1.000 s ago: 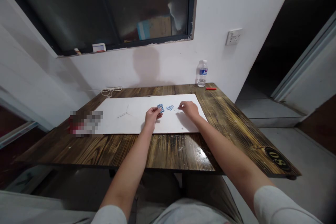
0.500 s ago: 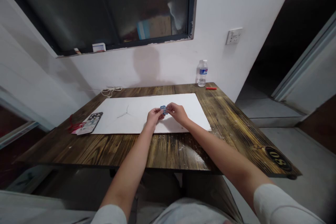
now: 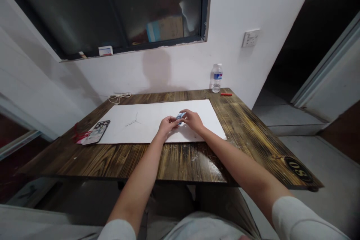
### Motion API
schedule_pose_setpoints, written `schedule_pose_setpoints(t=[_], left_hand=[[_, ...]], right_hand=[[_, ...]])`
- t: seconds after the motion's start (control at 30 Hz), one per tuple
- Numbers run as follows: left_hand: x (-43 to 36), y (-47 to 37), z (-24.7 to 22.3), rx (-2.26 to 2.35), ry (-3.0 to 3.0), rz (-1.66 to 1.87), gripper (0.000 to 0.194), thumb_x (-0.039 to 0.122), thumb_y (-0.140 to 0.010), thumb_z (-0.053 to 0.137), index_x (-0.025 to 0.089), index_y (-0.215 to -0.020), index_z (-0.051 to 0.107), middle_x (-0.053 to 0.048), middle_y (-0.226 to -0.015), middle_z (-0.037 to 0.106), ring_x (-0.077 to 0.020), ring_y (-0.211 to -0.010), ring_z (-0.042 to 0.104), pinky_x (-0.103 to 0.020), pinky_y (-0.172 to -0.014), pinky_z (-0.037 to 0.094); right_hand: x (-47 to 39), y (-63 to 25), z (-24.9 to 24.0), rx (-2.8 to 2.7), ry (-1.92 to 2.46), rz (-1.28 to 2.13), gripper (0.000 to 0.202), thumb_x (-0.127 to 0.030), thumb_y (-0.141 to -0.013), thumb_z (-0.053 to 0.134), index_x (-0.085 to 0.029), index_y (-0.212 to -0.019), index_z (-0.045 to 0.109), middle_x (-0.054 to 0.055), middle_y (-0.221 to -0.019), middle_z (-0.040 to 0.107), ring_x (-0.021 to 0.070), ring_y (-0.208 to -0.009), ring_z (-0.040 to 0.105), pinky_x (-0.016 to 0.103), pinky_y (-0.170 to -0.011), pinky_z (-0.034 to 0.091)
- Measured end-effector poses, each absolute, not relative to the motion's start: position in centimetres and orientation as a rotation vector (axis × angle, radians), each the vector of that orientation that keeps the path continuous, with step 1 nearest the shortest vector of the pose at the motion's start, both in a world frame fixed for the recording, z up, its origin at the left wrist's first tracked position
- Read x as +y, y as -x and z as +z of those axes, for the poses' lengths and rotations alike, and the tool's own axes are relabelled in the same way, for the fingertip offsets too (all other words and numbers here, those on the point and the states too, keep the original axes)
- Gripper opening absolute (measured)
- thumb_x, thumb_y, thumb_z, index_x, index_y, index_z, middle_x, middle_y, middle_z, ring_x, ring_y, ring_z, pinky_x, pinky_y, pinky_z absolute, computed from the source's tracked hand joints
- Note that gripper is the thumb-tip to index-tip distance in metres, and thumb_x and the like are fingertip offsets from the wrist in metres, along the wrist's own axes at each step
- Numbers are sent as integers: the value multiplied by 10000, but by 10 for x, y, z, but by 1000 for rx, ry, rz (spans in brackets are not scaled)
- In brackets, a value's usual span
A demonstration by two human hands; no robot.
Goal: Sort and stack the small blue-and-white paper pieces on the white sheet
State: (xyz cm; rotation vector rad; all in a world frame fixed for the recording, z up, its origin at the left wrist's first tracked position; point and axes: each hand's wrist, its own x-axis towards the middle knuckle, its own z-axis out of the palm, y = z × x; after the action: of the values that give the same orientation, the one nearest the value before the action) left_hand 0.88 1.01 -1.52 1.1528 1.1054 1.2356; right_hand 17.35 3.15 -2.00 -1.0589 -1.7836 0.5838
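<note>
A small blue and white object (image 3: 180,116) is held up between both hands over the right half of a white board (image 3: 154,114). My left hand (image 3: 167,125) pinches its left side, thumb and fingers closed. On its right side, my right hand (image 3: 192,119) grips it with bent fingers. The fingers cover part of the object, and its exact form is too small to tell. Thin dark wires (image 3: 135,120) lie on the board, left of my hands.
A patterned phone case (image 3: 98,132) and red strings (image 3: 81,135) lie at the board's left end. White cord (image 3: 119,97) is at the table's back left. A water bottle (image 3: 216,78) and a red pen-like item (image 3: 226,94) stand and lie at the back right of the wooden table (image 3: 180,161).
The blue object has turned in my fingers, showing a whiter patterned face, and has shifted slightly right. Both hands have moved a little to the right with it.
</note>
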Motion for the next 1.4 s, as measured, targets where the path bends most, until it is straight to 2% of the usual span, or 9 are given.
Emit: schedule_pose_setpoints(t=[0.23, 0.37, 0.47, 0.53, 0.63, 0.83, 0.9, 1.1, 1.4], left_hand=[[12, -7, -13, 1077, -1115, 1309, 465, 394, -485, 884, 149, -757, 599, -21, -691, 673, -132, -563, 632, -281, -601, 532], [17, -4, -13, 1132, -1022, 1423, 421, 347, -533, 861, 153, -787, 587, -15, -706, 676, -116, -561, 632, -252, -579, 523], [19, -1, -13, 1169, -968, 1470, 386, 320, -569, 841, 156, -792, 572, -2, -676, 661, -108, -549, 625, -237, -569, 511], [19, -1, -13, 1179, -950, 1479, 378, 314, -579, 835, 157, -794, 566, 3, -661, 654, -106, -542, 622, -234, -567, 504], [19, -1, -14, 1175, -946, 1475, 382, 313, -577, 834, 158, -796, 562, 5, -659, 652, -105, -535, 618, -234, -564, 497], [19, -1, -14, 1166, -964, 1466, 405, 318, -551, 846, 159, -793, 562, 10, -671, 652, -97, -532, 613, -229, -562, 498], [19, -1, -14, 1165, -967, 1467, 415, 325, -541, 850, 161, -790, 562, 9, -671, 656, -98, -530, 612, -226, -555, 497], [19, -2, -14, 1183, -977, 1459, 402, 322, -551, 843, 158, -793, 567, 0, -678, 659, -105, -543, 617, -233, -561, 497], [16, -2, -13, 1190, -1000, 1451, 393, 325, -569, 837, 153, -799, 568, -6, -697, 661, -100, -539, 610, -233, -558, 495]], right_hand=[[44, -184, -19, -1680, 977, 784, 193, -334, -827, 621, -214, -965, 684, 0, -711, 707, 153, -659, 640, 260, -656, 473], [53, -203, -18, -1582, 1150, 599, 232, -361, -894, 522, -208, -864, 694, 18, -761, 722, 170, -739, 644, 273, -711, 461], [58, -218, -22, -1666, 1334, 429, 215, -317, -903, 519, -210, -917, 705, 36, -876, 734, 187, -816, 640, 290, -760, 453], [59, -225, -27, -1787, 1432, 307, 203, -292, -889, 555, -203, -992, 706, 64, -1011, 723, 217, -959, 612, 312, -835, 439], [59, -227, -34, -1959, 1532, 184, 270, -279, -891, 561, -185, -1114, 680, 96, -1125, 689, 255, -1070, 558, 339, -885, 423], [55, -219, -40, -2316, 1408, 39, 368, -338, -877, 603, -217, -1224, 613, 105, -1304, 597, 273, -1212, 488, 372, -946, 389], [52, -217, -38, -2367, 1353, 42, 330, -318, -886, 590, -230, -1202, 624, 99, -1269, 622, 264, -1205, 508, 369, -949, 377], [45, -211, -26, -2340, 1348, 46, 235, -247, -886, 553, -189, -1055, 706, 119, -969, 729, 229, -928, 642, 304, -836, 392], [43, -209, -24, -2394, 1282, -60, 310, -142, -868, 533, -185, -1130, 694, 108, -1051, 720, 251, -990, 602, 326, -817, 382]])
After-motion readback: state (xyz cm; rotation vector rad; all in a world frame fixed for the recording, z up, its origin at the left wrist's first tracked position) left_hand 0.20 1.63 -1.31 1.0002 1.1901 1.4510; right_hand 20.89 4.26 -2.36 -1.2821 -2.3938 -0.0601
